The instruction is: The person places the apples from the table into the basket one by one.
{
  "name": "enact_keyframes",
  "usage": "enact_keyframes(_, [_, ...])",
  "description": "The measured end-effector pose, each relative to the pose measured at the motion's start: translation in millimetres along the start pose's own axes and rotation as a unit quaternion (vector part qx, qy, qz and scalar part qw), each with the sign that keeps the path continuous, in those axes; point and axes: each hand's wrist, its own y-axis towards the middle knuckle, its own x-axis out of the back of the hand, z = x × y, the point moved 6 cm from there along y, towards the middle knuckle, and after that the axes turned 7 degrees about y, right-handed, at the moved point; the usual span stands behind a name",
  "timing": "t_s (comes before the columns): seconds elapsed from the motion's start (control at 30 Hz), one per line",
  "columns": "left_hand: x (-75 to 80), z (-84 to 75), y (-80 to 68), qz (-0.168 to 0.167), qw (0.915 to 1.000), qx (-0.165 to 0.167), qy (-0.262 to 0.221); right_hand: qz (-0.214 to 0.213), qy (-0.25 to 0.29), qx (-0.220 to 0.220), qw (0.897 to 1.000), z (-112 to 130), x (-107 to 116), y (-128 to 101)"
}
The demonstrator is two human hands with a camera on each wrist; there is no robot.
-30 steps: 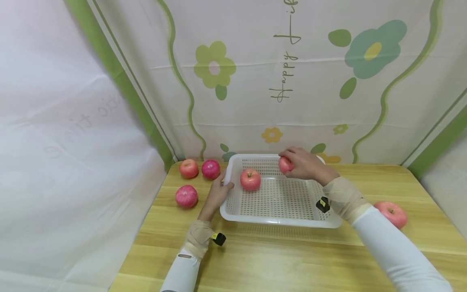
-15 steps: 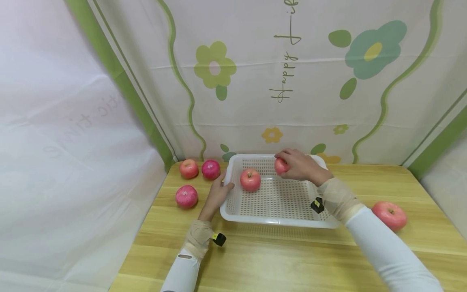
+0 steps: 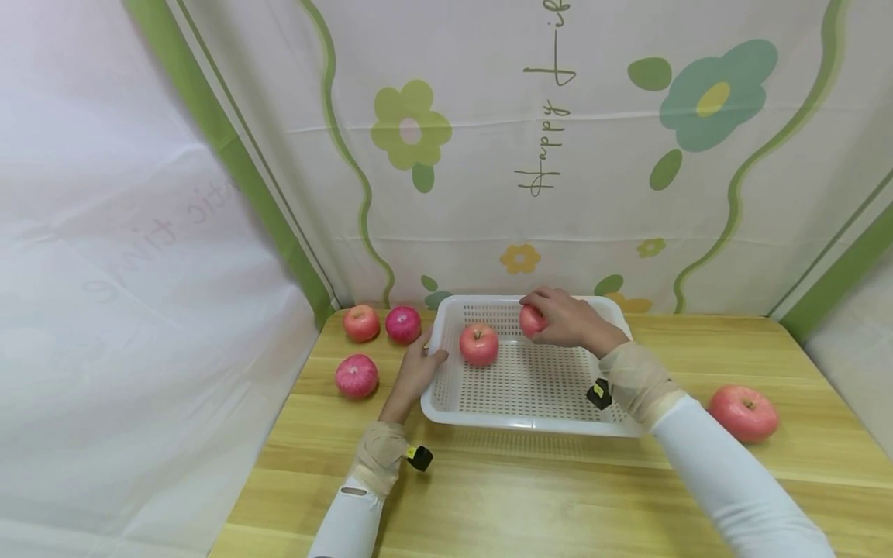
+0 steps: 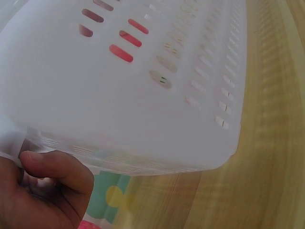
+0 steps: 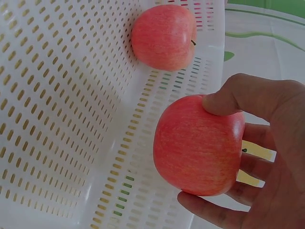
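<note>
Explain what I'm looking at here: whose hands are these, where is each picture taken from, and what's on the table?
No machine here: a person works with bare hands, wearing one camera on the head and one on each wrist. The head view looks down on a wooden table with a white perforated basket. The left hand grips the basket's left rim; its wrist view shows the basket wall close up. The right hand holds a red apple over the basket's far side. One apple lies inside. Three apples sit left of it, one apple right.
</note>
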Motion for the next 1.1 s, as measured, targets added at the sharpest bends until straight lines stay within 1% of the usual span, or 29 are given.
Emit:
enact_keyframes(0.27, [-0.2,-0.5,-0.9,0.003,1.0,-0.001,0.004,0.006,0.003,-0.008,1.0,3.8,-2.3,0.6])
enact_keyframes(0.53, [-0.7,0.2,-1.0,-0.001,1.0,0.003,0.004,0.005,0.01,-0.002,1.0,5.6,-8.1,1.8])
enact_keyframes(0.83, [-0.8,1.3,-0.2,-0.001,0.9999,0.008,0.008,0.024,0.016,-0.019,0.999,3.9,-17.4,3.8])
enact_keyframes(1.0, [-0.9,1.3,-0.3,-0.002,1.0,0.002,0.003,0.028,0.017,-0.018,0.999,4.5,-20.8,3.9])
enact_keyframes(1.1, [-0.6,1.7,0.1,0.0,1.0,-0.003,-0.001,0.027,0.012,-0.009,1.0,4.9,-21.5,4.4])
